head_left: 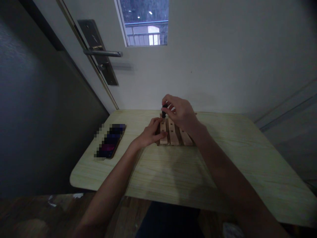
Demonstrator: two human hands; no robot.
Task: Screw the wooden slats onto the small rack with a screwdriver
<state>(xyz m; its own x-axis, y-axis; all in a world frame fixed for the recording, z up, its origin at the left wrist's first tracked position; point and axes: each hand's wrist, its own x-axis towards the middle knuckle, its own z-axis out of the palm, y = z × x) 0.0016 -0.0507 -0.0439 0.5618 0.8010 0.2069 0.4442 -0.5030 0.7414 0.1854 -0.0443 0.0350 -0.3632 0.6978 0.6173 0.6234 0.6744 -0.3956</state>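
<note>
Left hand: set on the left bar, thumb and fingers spread wide apart, thumb (pixel 162 135) on the near part, fingertips by the far part; the left hand (pixel 149 133) comes in from the near left
Right hand: thumb and fingers pinched on the screwdriver from above; the right hand (pixel 182 110) is raised over the far side of the bars
Screwdriver: black grip, roughly upright, lower end at the far part of the left bar; the screwdriver (pixel 163 114) is partly hidden by fingers, and whether its tip sits in a hole cannot be told
Left bar (pixel 163 128): pale wood, beneath both hands, long axis running away from the person, the left hand nearer and touching
Middle bar (pixel 173 135): alongside, dark holes in its face, long axis leaning slightly left at the far end
Right bar (pixel 186 139): partly covered by the right hand and forearm
Base (pixel 180 142): brown, under the three bars, on the counter
Counter (pixel 232 148): pale wood grain, against the door
Phone (pixel 112 140): well left of the bars, partly blurred out
Door (pixel 213 59): white, with handle (pixel 105 53) and window (pixel 146 23)
</note>
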